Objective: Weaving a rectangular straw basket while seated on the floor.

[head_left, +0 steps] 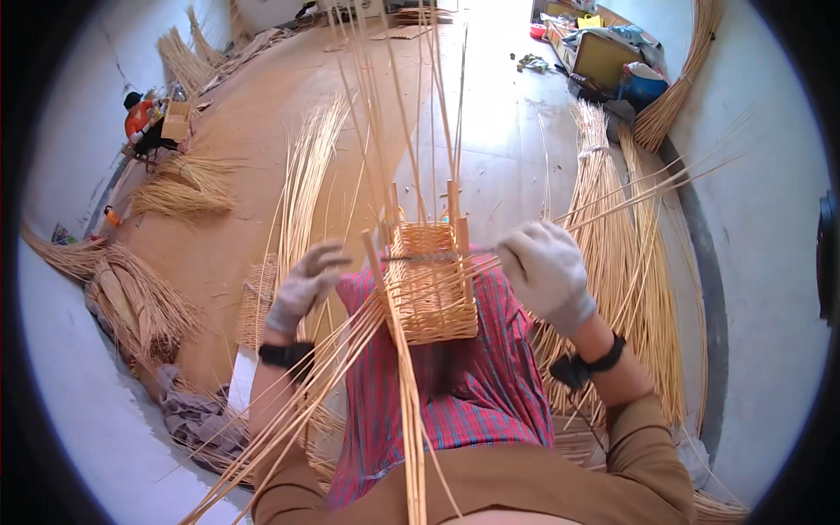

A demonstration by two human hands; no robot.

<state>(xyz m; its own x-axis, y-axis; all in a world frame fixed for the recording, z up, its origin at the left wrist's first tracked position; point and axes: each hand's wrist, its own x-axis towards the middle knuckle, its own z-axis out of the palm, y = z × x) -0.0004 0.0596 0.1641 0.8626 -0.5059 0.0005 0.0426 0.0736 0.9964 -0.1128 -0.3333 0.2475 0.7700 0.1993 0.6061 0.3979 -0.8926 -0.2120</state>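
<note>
On my lap, over a red striped cloth [455,398], rests a partly woven wicker basket [433,306] with several upright stakes and long loose strands fanning out. My left hand [308,282], in a pale glove, is to the left of the basket, fingers apart and slightly curled, holding nothing. To the basket's right, my gloved right hand [549,269] is closed round the end of a thin dark rod [429,257], which lies across the basket's opening. Whether the rod is metal or a dark strand I cannot make out. Loose strands [324,372] spread from the basket toward my left forearm.
Wicker bundles lie at right [604,227] and left [140,297]. A flat woven panel [258,297] and more wicker [306,175] are left of my lap. A blue bucket [643,85] stands at the back right. Tall strands rise beyond the basket.
</note>
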